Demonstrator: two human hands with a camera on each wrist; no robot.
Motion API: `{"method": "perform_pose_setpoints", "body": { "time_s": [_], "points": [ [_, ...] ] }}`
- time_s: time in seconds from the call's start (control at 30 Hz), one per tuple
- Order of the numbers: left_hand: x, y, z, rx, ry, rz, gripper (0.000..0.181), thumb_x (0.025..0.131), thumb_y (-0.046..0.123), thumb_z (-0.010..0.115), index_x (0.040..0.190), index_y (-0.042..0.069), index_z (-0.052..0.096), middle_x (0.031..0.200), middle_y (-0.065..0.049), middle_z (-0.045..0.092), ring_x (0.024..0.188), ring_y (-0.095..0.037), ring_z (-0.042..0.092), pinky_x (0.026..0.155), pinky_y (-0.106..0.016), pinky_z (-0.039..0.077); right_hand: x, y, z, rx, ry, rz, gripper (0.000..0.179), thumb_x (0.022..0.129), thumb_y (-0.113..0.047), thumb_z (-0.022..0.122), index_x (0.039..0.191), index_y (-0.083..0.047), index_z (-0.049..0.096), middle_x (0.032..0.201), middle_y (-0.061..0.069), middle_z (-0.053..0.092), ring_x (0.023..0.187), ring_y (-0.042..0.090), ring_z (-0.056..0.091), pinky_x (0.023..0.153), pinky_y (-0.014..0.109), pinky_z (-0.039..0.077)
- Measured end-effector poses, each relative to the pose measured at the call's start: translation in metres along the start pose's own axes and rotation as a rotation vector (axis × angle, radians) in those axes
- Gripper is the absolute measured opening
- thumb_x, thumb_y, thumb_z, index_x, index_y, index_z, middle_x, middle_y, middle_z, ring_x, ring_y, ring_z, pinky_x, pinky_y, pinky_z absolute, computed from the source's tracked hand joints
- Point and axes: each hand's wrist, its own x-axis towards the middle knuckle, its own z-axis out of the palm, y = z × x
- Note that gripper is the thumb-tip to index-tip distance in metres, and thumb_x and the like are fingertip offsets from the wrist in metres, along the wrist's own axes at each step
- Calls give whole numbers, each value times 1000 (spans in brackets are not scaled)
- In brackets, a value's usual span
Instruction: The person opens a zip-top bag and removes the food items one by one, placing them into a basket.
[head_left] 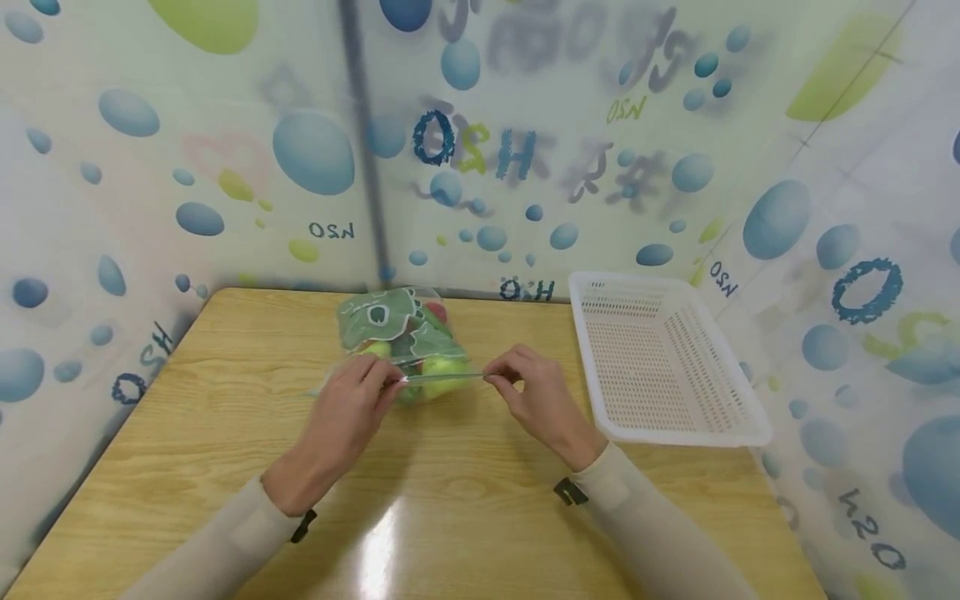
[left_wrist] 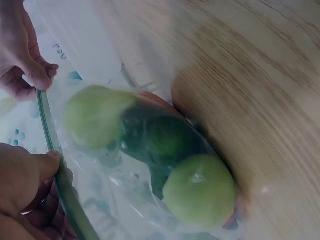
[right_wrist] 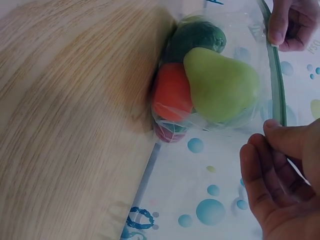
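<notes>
A clear zip bag (head_left: 378,315) with a green printed face lies at the back middle of the table. In the right wrist view it holds a green pear (right_wrist: 220,87), an orange-red piece (right_wrist: 172,92) and a dark green piece (right_wrist: 197,39). A round pale green fruit (left_wrist: 200,190) shows through the plastic in the left wrist view. The green zip strip (head_left: 446,377) is stretched straight between both hands. My left hand (head_left: 345,412) pinches it between thumb and fingers. At its right end, my right hand (head_left: 542,408) pinches the strip between thumb and index finger.
A white slotted plastic basket (head_left: 585,358) stands at the right of the wooden table (head_left: 465,517), close to the right forearm. Behind and around the table hang sheets (head_left: 510,200) printed with blue bubbles and lettering.
</notes>
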Motion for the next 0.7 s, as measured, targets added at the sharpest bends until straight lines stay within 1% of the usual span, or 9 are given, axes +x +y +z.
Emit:
{"method": "perform_pose_setpoints", "body": {
  "time_s": [0.13, 0.27, 0.4, 0.53, 0.6, 0.7],
  "points": [
    [-6, -9, -6, 9, 16, -14, 26, 90, -4, 96, 103, 3, 76, 98, -9, 71, 89, -25, 67, 76, -45, 60, -2, 2, -2, -24, 27, 42, 6, 104, -1, 86, 110, -4, 84, 106, 10, 82, 92, 20, 82, 82, 35, 71],
    [-10, -17, -14, 14, 20, -30, 25, 92, -4, 95, 105, 3, 75, 100, -10, 73, 91, -28, 69, 77, -47, 61, -2, 3, -6, -54, 45, 69, 6, 103, -1, 87, 108, -4, 84, 105, 10, 82, 91, 22, 82, 82, 36, 71],
    [-14, -25, -21, 20, 10, -56, 22, 95, -3, 92, 105, 2, 74, 98, -10, 71, 90, -28, 67, 76, -47, 59, 0, 3, -9, -82, 55, 114, 5, 103, -1, 87, 107, -4, 85, 105, 11, 82, 91, 24, 82, 82, 39, 71],
    [-18, -33, -28, 44, 26, -60, 23, 94, -5, 93, 105, 1, 74, 95, -11, 70, 87, -27, 66, 73, -46, 59, 0, 5, -13, -100, 63, 156, 5, 104, -1, 86, 108, -3, 85, 105, 12, 81, 93, 25, 82, 83, 39, 71],
    [-20, -37, -31, 55, 37, -64, 23, 92, -6, 93, 104, 0, 74, 94, -11, 70, 86, -27, 66, 71, -46, 59, 0, 6, -14, -105, 78, 161, 6, 103, 0, 86, 107, -3, 85, 105, 12, 81, 92, 25, 83, 83, 40, 72],
    [-23, -40, -36, 62, 38, -76, 24, 92, -7, 94, 103, 0, 74, 93, -11, 70, 85, -26, 65, 70, -45, 58, -1, 7, -16, -124, 94, 162, 6, 102, 0, 87, 106, -4, 85, 104, 12, 81, 90, 26, 83, 81, 41, 72]
  ]
}}
